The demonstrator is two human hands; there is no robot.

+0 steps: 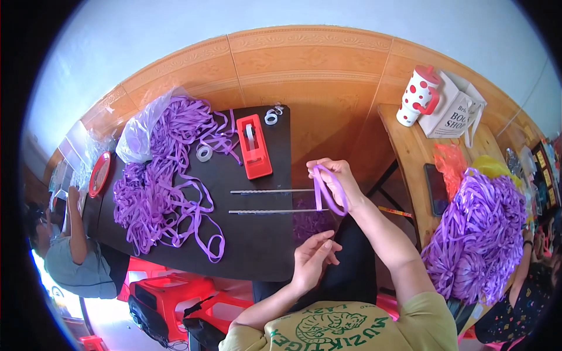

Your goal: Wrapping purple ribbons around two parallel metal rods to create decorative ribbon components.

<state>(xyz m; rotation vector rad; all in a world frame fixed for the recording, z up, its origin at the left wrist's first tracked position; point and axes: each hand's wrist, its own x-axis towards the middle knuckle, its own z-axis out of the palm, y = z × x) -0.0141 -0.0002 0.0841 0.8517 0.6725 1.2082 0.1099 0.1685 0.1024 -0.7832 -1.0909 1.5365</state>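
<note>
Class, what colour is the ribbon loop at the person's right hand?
The ribbon loop is purple, best seen in the head view.

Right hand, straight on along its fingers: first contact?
Likely the red tape dispenser on the black table: the right hand points left and slightly up the picture, toward it. Hand height is unclear from this one view, so it might pass above.

Indoor view, brightly lit: glare-whitened floor (pixel 105 319) below and left of the black table (pixel 257 251), dim shadow off its right edge, wall panelling (pixel 304 52) beyond it fisheye-bowed, black vignette encircling all.
</note>
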